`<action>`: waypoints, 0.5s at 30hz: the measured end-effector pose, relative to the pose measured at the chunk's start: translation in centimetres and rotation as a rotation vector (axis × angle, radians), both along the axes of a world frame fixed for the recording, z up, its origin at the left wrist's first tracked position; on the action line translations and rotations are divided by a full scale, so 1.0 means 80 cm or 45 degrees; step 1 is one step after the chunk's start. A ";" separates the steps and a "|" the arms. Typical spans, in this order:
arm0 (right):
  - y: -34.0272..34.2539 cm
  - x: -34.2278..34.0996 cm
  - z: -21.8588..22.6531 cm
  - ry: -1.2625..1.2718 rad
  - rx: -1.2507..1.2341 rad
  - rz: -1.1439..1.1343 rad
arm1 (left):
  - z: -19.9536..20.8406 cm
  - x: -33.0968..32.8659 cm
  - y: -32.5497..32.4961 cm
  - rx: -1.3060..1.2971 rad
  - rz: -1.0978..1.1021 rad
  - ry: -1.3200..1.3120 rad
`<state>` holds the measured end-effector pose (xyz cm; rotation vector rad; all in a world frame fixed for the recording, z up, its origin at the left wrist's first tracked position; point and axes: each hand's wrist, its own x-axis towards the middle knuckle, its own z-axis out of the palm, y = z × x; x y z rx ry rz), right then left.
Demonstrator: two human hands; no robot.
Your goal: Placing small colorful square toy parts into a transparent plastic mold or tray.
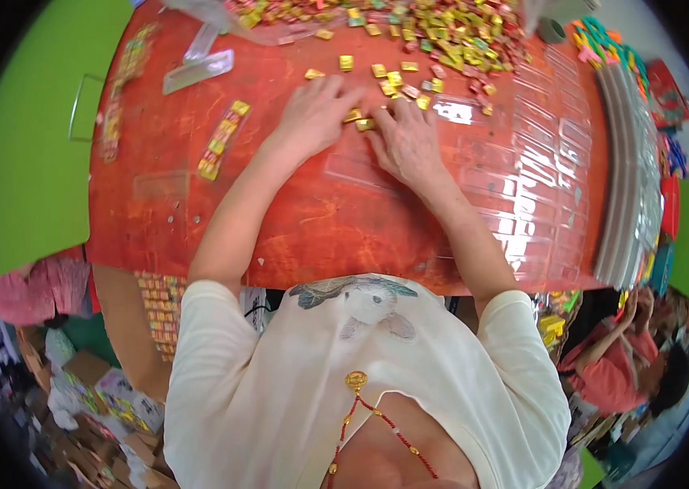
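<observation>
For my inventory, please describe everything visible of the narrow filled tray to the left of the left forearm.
The narrow tray is long, apparently of thin clear plastic. Small pieces, mostly yellow with some red, fill it in one lengthwise row. It lies flat on the red table, slanted, its far end further right. Only the pieces and table seem to touch it.

A person (365, 342) wears a loose white top (295, 375) with 2 short sleeves (218, 326) ending near the elbows, a wide neckline (444, 420) and a printed pale animal's head (371, 305) beside grey-green leaf-like shapes (317, 293) on its front; a red beaded necklace (394, 427), spaced with gold-coloured beads (348, 420), carries 1 round gold-coloured pendant (356, 381), while the left hand (316, 112), right hand (412, 143) and both forearms (238, 200) are bare
</observation>
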<state>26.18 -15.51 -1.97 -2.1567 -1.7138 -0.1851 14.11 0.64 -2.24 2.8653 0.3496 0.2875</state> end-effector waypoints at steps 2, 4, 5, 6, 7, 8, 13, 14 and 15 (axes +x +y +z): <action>-0.002 0.012 -0.025 -0.018 0.076 0.067 | -0.008 0.013 0.000 0.010 -0.110 -0.048; -0.006 0.013 -0.015 -0.054 0.043 0.081 | -0.013 0.016 -0.007 0.023 -0.166 -0.087; -0.009 0.017 -0.013 -0.059 0.048 0.120 | -0.011 0.016 -0.012 0.018 -0.173 -0.074; -0.009 0.021 -0.014 -0.074 0.048 0.149 | -0.012 0.016 -0.019 -0.012 -0.104 -0.045; -0.001 0.018 -0.016 -0.061 0.064 0.189 | -0.013 0.008 -0.024 -0.043 -0.039 -0.021; 0.000 0.019 -0.016 -0.047 0.039 0.194 | -0.012 0.002 -0.030 -0.111 0.023 -0.003; 0.004 0.019 -0.011 0.168 0.063 0.230 | 0.005 -0.029 -0.047 -0.310 0.166 -0.025; 0.003 0.019 -0.009 0.189 0.072 0.176 | 0.009 -0.034 -0.043 -0.384 0.167 -0.084; 0.001 0.020 -0.010 0.209 0.083 0.120 | 0.012 -0.036 -0.034 -0.363 0.207 -0.042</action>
